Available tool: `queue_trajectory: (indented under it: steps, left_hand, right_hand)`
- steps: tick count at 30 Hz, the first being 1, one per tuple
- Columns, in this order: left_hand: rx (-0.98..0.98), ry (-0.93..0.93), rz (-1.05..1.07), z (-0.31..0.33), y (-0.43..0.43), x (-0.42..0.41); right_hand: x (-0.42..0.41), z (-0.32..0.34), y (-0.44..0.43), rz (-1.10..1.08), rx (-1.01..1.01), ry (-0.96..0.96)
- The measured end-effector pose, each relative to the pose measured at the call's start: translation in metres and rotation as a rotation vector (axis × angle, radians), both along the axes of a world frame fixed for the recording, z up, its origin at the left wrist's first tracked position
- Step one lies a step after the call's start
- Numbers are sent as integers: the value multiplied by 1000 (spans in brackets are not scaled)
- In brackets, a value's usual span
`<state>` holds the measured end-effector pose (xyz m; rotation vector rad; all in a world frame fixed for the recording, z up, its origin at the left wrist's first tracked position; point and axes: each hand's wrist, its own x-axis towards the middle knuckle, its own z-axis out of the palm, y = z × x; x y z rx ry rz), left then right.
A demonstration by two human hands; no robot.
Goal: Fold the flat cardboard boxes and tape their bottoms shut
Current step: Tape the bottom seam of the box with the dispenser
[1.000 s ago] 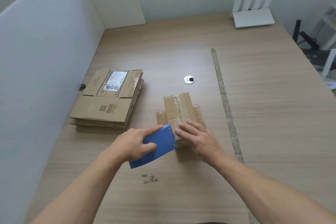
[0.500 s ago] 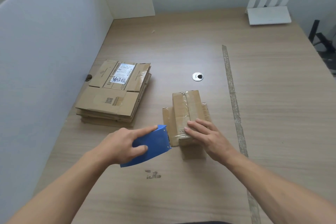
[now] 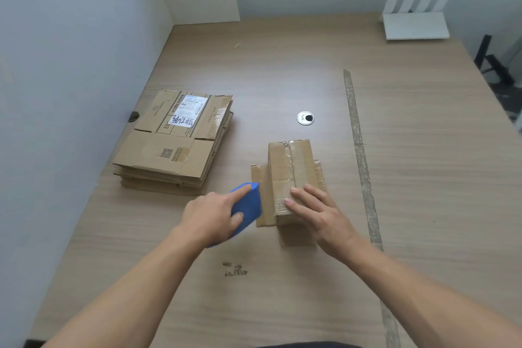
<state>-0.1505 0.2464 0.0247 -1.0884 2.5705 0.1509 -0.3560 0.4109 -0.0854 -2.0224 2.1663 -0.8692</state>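
A small folded cardboard box (image 3: 291, 169) stands on the wooden table (image 3: 282, 65) with its taped bottom facing up and side flaps spread on the table. My right hand (image 3: 313, 206) rests flat on the near end of the box, fingers straight. My left hand (image 3: 214, 215) grips a blue tape dispenser (image 3: 247, 206) just left of the box, index finger stretched along its top. A stack of flat cardboard boxes (image 3: 175, 141) lies to the left, the top one bearing a white shipping label.
White partition walls (image 3: 70, 79) close off the left and back. A white router (image 3: 416, 22) stands at the back right. A round metal cable grommet (image 3: 305, 118) sits behind the box. An old tape strip (image 3: 361, 164) runs down the table on the right.
My left hand has drawn the blue dispenser off the box's near end to its left side. My right hand has stayed on the box.
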Motion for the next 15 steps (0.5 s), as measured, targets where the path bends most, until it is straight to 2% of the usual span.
queue_trajectory:
  steps: [4,7,10,15]
  left_hand:
    - [43,93,48,2,10,-5]
    - [93,189,195,-3,11,-5]
    - [183,286,336,-12,7,10]
    - [240,324,410,-17,9,39]
  right_hand:
    - [18,22,-4,-139,42,86]
    - [39,39,-12,-273,93,177]
    - [56,40,-20,-375,131,122]
    - [57,36,-31,-439,161,81]
